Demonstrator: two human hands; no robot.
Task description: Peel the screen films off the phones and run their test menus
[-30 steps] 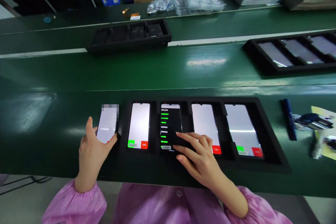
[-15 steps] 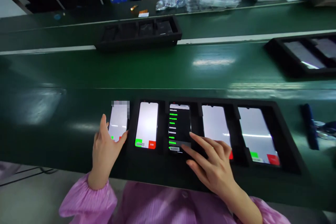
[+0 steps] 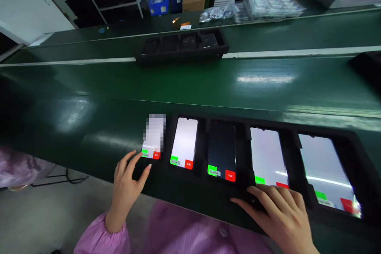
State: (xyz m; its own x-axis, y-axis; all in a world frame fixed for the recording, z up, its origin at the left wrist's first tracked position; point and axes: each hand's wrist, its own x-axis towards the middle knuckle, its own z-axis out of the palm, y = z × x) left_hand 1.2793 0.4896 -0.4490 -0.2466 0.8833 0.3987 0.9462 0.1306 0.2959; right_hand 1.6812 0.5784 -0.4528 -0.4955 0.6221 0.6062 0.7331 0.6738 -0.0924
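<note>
Several smartphones lie face up in a row in a black tray. My left hand (image 3: 131,182) is open, its fingertips at the lower left corner of the leftmost phone (image 3: 152,137), whose picture is partly blurred out. To its right lies a phone with a white screen (image 3: 184,139). The middle phone (image 3: 222,147) shows a dark screen with a green patch and a red "Fail" patch. My right hand (image 3: 279,210) is open over the tray's front edge, thumb apart from the curved fingers, below the fourth phone (image 3: 268,154). The rightmost phone (image 3: 327,166) shows light glare.
The black phone tray (image 3: 201,172) sits near the front edge of the green bench (image 3: 190,83). Farther back stands another black tray (image 3: 181,53), with a dark tray (image 3: 369,65) at the right edge. Clear plastic trays (image 3: 272,4), a cardboard box (image 3: 194,0) and a blue bin (image 3: 159,4) are behind.
My right hand has left the middle phone and moved right. That phone's list has given way to green and red patches. My left hand has slid down the leftmost phone; the view has shifted.
</note>
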